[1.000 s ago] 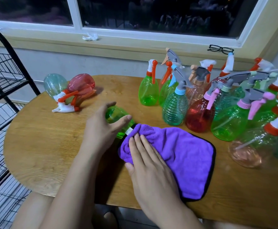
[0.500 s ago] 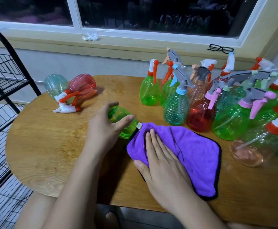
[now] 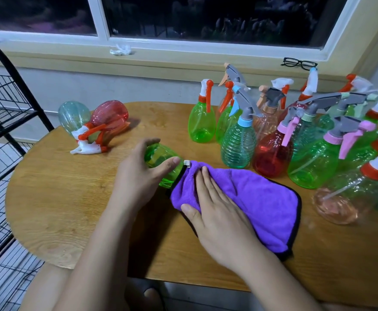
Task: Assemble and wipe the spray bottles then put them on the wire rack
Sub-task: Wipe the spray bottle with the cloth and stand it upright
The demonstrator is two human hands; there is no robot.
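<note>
Head view puts you in the wiping step. Your left hand (image 3: 138, 178) has its fingers and thumb curled round the green bottle (image 3: 161, 153). The bottle lies on its side on the table (image 3: 60, 209), with its base pointing away from you and to the left. Its neck end is hidden under the purple cloth (image 3: 257, 198). Your right hand (image 3: 217, 212) lies flat on that cloth, just beside your left thumb, with straight fingers close together. It presses the cloth down and grips nothing.

You cannot tell from here whether a sprayer head is fitted, because the cloth covers that end. The next move probably calls for holding the bottle firmly with your left hand while your right draws the cloth along the body. After that, roll the bottle to reach the side now against the table.

The wire rack (image 3: 6, 104) stands at your left, beyond the table edge and well apart from the bottle. The upright bottles (image 3: 239, 140) stand near the cloth's far edge, so a wide sweep could tip one.
</note>
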